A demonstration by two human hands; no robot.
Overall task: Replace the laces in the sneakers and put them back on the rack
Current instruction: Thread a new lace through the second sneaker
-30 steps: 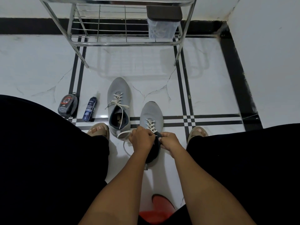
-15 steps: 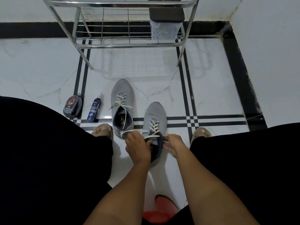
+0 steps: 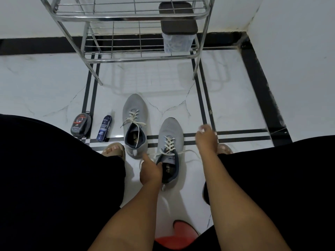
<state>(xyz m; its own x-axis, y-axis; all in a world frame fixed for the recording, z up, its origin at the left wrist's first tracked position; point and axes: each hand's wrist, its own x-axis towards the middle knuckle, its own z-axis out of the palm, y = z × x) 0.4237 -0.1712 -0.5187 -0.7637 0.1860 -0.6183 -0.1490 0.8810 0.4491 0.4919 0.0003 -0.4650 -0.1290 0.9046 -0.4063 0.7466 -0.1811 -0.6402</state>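
The left hand (image 3: pixel 150 171) grips the near sneaker (image 3: pixel 169 151) at the left edge of its collar, fingers curled over the rim and index finger extended toward the loose white lace (image 3: pixel 183 152), which trails to the right across the white tiled floor (image 3: pixel 54 91). The right hand (image 3: pixel 206 137) hovers just right of this sneaker, blurred, so whether it holds the lace end cannot be told. The second sneaker (image 3: pixel 135 124), laced, stands just beside it on the left, well short of the metal rack (image 3: pixel 130 58), with a shoe-polish tin (image 3: pixel 81 125) and a cleaner bottle (image 3: pixel 104 128) further left
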